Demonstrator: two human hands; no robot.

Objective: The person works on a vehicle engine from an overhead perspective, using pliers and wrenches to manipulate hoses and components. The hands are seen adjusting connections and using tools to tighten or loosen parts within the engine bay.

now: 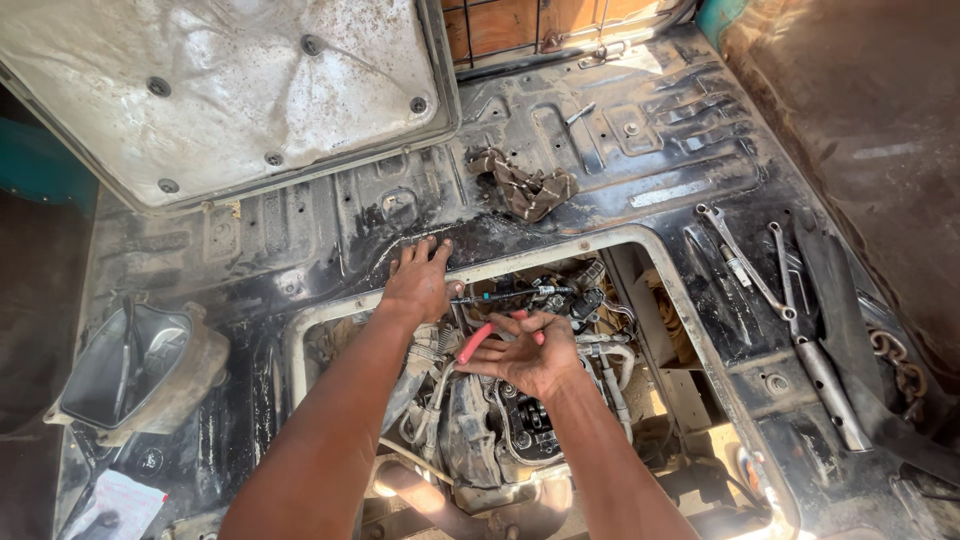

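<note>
A: Report hand status.

B: My left hand (418, 282) lies flat, fingers spread, on the front rim of the floor opening (500, 268); it grips nothing and serves as a brace. My right hand (530, 350) is closed around red-handled pliers (478, 340), handles pointing left toward my left wrist. The tool's nose is hidden under the palm.

A: Location of the workpiece?

B: Directly beyond my right fingers, inside the opening: a thin rod with fittings (520, 293) running across the top of the engine (500, 430). Whether the pliers touch it, I cannot tell.

A: Step in hand?

B: By my judgement, work on that linkage with the pliers, at the gripping or positioning stage.

A: Requirement for the next move?

B: Seat the nose squarely on the fitting, keep the left hand braced, apply steady force; hoses crowd the space below.

A: Other tools?

B: Spanners (745, 262) lie well to the right of my right hand; a rag (528, 187) lies beyond both hands.
</note>
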